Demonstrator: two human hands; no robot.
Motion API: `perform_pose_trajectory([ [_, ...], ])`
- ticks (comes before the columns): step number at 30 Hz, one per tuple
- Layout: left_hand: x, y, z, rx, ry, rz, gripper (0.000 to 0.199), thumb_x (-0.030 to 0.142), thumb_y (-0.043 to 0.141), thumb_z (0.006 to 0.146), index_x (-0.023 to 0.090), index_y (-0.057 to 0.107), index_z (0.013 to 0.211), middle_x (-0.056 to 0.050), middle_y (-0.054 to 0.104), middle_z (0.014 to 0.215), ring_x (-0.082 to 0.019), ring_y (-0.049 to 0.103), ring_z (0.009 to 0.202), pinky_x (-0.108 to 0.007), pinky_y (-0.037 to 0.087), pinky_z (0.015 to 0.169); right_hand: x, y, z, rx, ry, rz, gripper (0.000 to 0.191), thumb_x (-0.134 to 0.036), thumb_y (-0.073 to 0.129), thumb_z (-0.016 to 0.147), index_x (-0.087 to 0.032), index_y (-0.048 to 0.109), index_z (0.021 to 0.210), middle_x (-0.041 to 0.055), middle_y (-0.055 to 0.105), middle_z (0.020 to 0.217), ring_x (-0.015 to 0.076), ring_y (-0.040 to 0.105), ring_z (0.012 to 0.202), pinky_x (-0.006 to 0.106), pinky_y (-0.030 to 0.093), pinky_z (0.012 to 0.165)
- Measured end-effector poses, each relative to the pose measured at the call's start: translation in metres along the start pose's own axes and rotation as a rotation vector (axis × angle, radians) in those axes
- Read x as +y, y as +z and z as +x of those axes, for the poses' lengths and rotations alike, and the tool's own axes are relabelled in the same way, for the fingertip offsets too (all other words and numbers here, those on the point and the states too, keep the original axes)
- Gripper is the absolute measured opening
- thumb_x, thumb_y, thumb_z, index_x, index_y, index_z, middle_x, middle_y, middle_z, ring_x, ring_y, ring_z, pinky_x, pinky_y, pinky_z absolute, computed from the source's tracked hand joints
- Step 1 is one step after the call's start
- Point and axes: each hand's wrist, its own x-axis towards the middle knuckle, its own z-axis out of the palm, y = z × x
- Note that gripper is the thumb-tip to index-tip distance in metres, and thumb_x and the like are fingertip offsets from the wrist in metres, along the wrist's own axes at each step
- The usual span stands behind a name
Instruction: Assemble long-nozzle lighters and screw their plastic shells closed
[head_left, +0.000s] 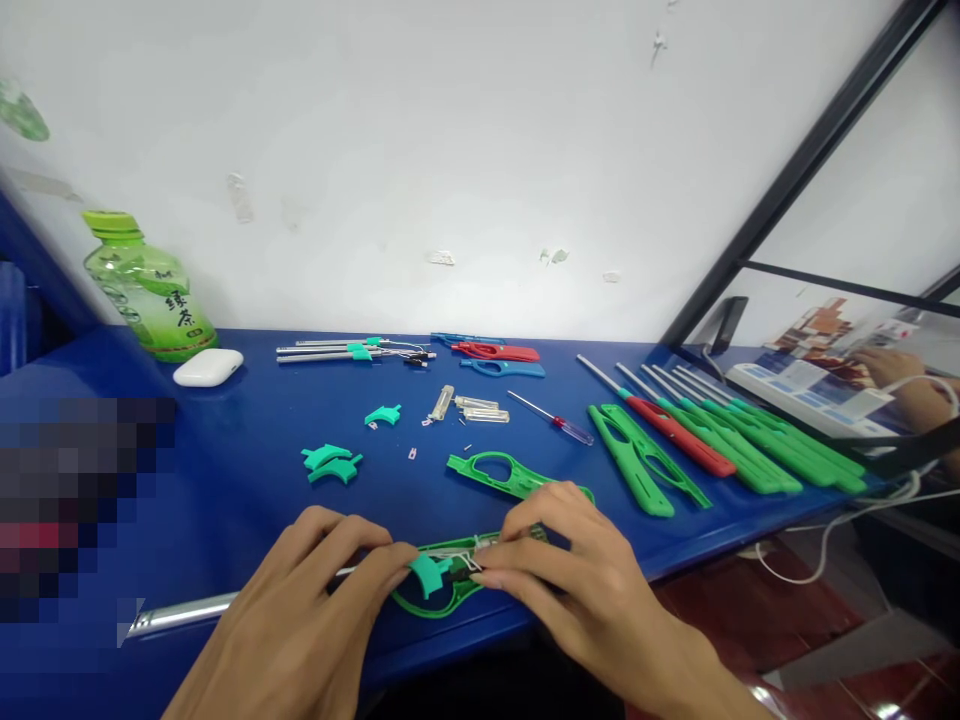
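A green lighter half shell (427,608) lies at the table's front edge, its hollow side up, between my two hands. My left hand (307,600) is closed, its fingertips gripping a teal trigger (429,577) over the shell. A silver lighter tube (187,612) passes under that hand and sticks out to the left. My right hand (581,560) pinches thin white wires (470,562) at the shell's right part; its fingers partly hide the parts inside. Just behind lies another green half shell (502,475), partly covered by my right hand.
Loose teal triggers (334,465), clear gas tanks (480,408) and a screwdriver (559,420) lie mid-table. Tubes (322,354) and red and blue shells (499,352) are behind. Several lighters (757,460) line the right. A bottle (154,300) and white case (208,368) stand back left.
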Motion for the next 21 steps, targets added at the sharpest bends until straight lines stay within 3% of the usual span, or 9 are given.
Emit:
perform_pose_trajectory([
  [10, 0.005, 0.000, 0.010, 0.032, 0.048, -0.020, 0.037, 0.004, 0.048, 0.097, 0.028, 0.069, 0.115, 0.001, 0.071, 0.103, -0.019, 0.061, 0.095, -0.030, 0.050, 0.090, -0.001, 0.008, -0.002, 0.037, 0.012, 0.074, 0.006, -0.022, 0.071, 0.104, -0.021, 0.076, 0.108, 0.0003, 0.074, 0.095, 0.0155, 0.068, 0.087, 0.033, 0.048, 0.082],
  [21, -0.003, 0.005, 0.007, 0.057, 0.121, 0.000, 0.037, -0.001, 0.047, 0.095, 0.025, 0.069, 0.111, 0.000, 0.068, 0.091, -0.019, 0.055, 0.084, -0.030, 0.047, 0.079, 0.001, 0.013, -0.001, 0.068, 0.013, 0.084, 0.007, -0.021, 0.069, 0.105, -0.020, 0.076, 0.103, 0.0001, 0.073, 0.090, 0.0144, 0.065, 0.081, 0.031, 0.048, 0.078],
])
